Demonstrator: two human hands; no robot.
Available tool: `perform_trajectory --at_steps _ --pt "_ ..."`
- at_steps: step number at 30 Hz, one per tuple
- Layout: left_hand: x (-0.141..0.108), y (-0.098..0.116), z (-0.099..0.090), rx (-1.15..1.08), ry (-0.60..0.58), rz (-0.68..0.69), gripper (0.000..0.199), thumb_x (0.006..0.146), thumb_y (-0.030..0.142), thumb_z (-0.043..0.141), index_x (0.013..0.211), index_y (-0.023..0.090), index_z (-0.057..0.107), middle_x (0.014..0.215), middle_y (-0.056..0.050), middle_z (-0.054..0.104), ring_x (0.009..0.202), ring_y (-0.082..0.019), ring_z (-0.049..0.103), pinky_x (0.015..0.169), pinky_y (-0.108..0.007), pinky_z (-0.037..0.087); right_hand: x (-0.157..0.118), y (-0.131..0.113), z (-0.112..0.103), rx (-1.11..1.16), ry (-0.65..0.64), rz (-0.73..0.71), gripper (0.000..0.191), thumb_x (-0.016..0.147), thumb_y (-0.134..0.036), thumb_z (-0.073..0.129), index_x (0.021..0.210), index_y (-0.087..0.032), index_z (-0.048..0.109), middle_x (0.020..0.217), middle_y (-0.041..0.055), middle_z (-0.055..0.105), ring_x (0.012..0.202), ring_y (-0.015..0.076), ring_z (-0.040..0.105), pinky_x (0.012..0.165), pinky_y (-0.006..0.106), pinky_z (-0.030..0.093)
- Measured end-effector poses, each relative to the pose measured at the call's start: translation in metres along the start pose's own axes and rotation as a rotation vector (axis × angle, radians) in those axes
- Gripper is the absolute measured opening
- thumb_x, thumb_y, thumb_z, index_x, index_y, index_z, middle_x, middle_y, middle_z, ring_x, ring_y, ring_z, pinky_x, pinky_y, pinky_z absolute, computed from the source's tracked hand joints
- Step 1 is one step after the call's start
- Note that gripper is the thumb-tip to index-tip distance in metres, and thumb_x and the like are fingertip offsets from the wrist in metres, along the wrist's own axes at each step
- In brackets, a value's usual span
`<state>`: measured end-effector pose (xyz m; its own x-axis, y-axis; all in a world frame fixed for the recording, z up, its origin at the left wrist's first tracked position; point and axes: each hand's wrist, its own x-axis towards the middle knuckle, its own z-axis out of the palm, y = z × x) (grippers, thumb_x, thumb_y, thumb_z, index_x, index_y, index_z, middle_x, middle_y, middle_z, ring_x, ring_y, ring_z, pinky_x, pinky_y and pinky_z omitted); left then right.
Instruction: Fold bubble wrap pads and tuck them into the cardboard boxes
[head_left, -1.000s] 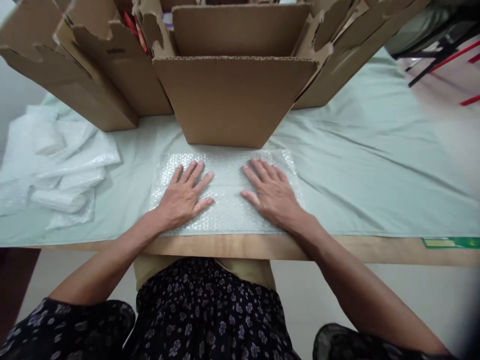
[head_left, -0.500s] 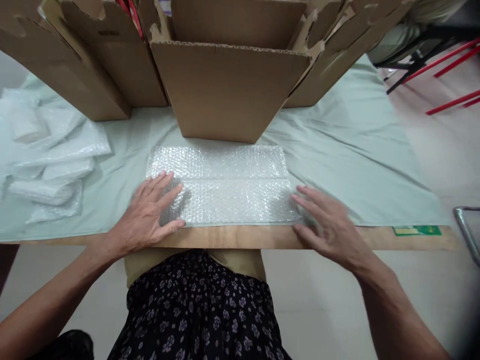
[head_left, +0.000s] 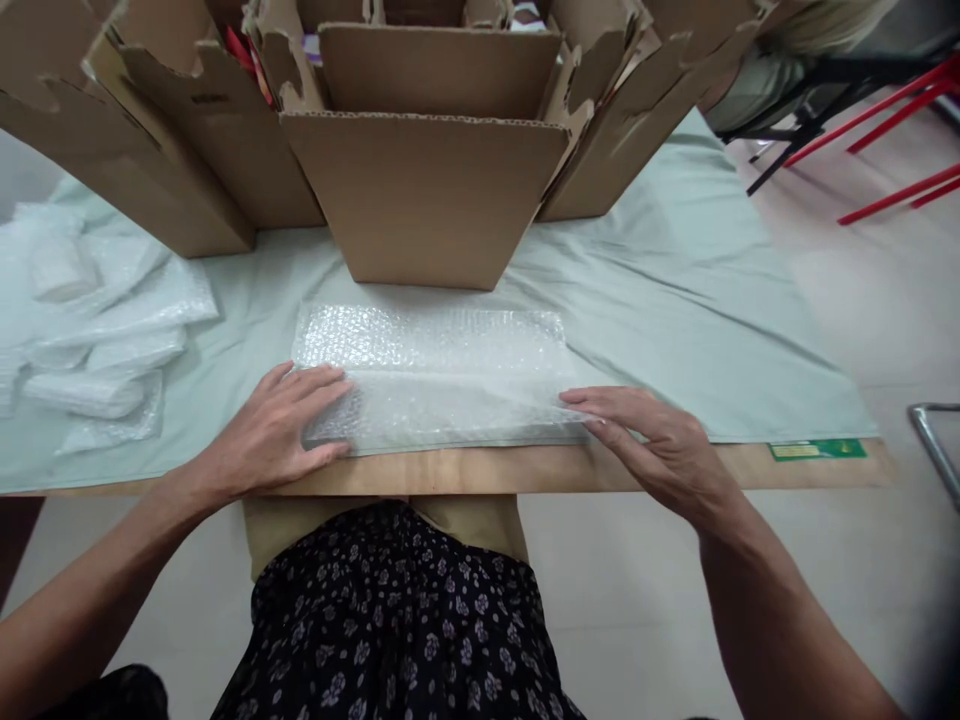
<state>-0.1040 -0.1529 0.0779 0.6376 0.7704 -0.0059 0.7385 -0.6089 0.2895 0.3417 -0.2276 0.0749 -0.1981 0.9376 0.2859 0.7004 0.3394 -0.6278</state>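
A sheet of bubble wrap (head_left: 442, 345) lies flat on the green cloth, with a crease running across its middle. My left hand (head_left: 289, 425) rests on the sheet's left end, fingers spread and thumb apart. At the near right corner, my right hand (head_left: 649, 440) pinches the edge of the bubble wrap between thumb and fingers. That edge is raised a little off the table, and the near half looks cloudy where it lifts.
Several open cardboard boxes (head_left: 427, 200) stand behind the sheet. More bubble wrap (head_left: 112, 330) is heaped at the left. A green-and-yellow card (head_left: 817, 450) lies on the wooden table edge (head_left: 450, 475). Red-legged stools (head_left: 900, 195) stand on the floor at right.
My right hand has closed on the sheet's near right corner and lifted that edge slightly. My left hand stays at the left end. The view has shifted a little.
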Motion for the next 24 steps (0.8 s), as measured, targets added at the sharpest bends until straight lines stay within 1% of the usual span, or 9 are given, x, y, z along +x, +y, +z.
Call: perform_trajectory --at_steps 3,5,7,8,12,16,18,21,24 --pt "-0.003 -0.004 -0.008 -0.119 0.074 -0.058 0.033 0.100 0.046 0.051 0.119 0.030 0.072 0.128 -0.005 0.078 0.123 -0.029 0.071 0.119 -0.056 0.045 0.002 -0.005 -0.004 0.121 0.043 0.080 0.018 0.100 -0.039 0.064 0.100 -0.030 0.080 0.102 -0.0004 0.083 0.097 0.0215 0.079 0.086 0.038 0.064" --pt "-0.002 -0.003 -0.017 -0.224 0.105 -0.176 0.029 0.098 0.049 0.054 0.104 0.030 0.075 0.108 -0.003 0.082 0.102 -0.027 0.077 0.098 -0.046 0.060 0.006 -0.006 -0.004 0.155 0.117 0.153 0.020 0.099 -0.041 0.066 0.092 -0.028 0.080 0.091 -0.0009 0.082 0.085 0.0199 0.078 0.079 0.035 0.064" --pt "0.003 -0.001 -0.027 -0.296 0.129 -0.329 0.031 0.093 0.057 0.060 0.093 0.030 0.075 0.094 -0.001 0.082 0.086 -0.026 0.076 0.076 -0.038 0.062 0.013 -0.003 -0.001 0.148 0.206 0.221 0.022 0.096 -0.042 0.069 0.083 -0.027 0.078 0.078 -0.0014 0.078 0.073 0.0188 0.075 0.069 0.033 0.061" --pt "0.007 -0.002 -0.030 -0.310 0.140 -0.396 0.032 0.090 0.058 0.062 0.090 0.030 0.075 0.090 -0.001 0.081 0.081 -0.025 0.074 0.070 -0.036 0.060 0.019 -0.001 0.001 0.139 0.241 0.249 0.022 0.095 -0.041 0.070 0.080 -0.026 0.076 0.074 -0.0014 0.076 0.068 0.0183 0.072 0.066 0.032 0.059" --pt "0.029 -0.009 -0.028 -0.278 0.120 -0.530 0.030 0.087 0.054 0.059 0.086 0.027 0.073 0.082 0.001 0.077 0.076 -0.022 0.069 0.067 -0.034 0.055 0.042 0.016 0.017 0.092 0.269 0.330 0.020 0.089 -0.039 0.070 0.077 -0.024 0.073 0.066 -0.0010 0.071 0.060 0.0177 0.066 0.059 0.032 0.053" --pt "0.041 -0.018 -0.014 -0.128 0.124 -0.541 0.032 0.087 0.054 0.059 0.091 0.024 0.070 0.073 0.003 0.068 0.068 -0.019 0.061 0.067 -0.034 0.050 0.053 0.031 0.030 -0.108 0.186 0.435 0.017 0.085 -0.040 0.072 0.085 -0.023 0.073 0.074 0.0017 0.072 0.066 0.0198 0.066 0.069 0.035 0.054" --pt "0.040 -0.020 -0.010 -0.030 0.155 -0.552 0.033 0.088 0.053 0.061 0.102 0.024 0.069 0.081 0.001 0.068 0.072 -0.020 0.061 0.072 -0.037 0.050 0.052 0.035 0.030 -0.232 0.166 0.452 0.025 0.086 -0.043 0.071 0.100 -0.022 0.075 0.085 0.0045 0.074 0.070 0.0206 0.066 0.075 0.038 0.055" --pt "0.038 -0.021 -0.012 0.064 0.085 -0.652 0.044 0.089 0.054 0.063 0.119 0.022 0.064 0.101 -0.005 0.068 0.086 -0.026 0.065 0.076 -0.039 0.050 0.052 0.039 0.026 -0.359 0.085 0.416 0.043 0.089 -0.051 0.068 0.117 -0.020 0.073 0.104 0.0099 0.073 0.076 0.0230 0.066 0.079 0.043 0.055" --pt "0.041 -0.019 -0.016 0.072 -0.013 -0.733 0.043 0.087 0.056 0.063 0.110 0.020 0.064 0.102 -0.008 0.066 0.090 -0.030 0.065 0.075 -0.039 0.048 0.060 0.042 0.025 -0.411 -0.018 0.361 0.045 0.086 -0.054 0.070 0.115 -0.020 0.074 0.113 0.0135 0.072 0.085 0.0281 0.068 0.082 0.047 0.054"
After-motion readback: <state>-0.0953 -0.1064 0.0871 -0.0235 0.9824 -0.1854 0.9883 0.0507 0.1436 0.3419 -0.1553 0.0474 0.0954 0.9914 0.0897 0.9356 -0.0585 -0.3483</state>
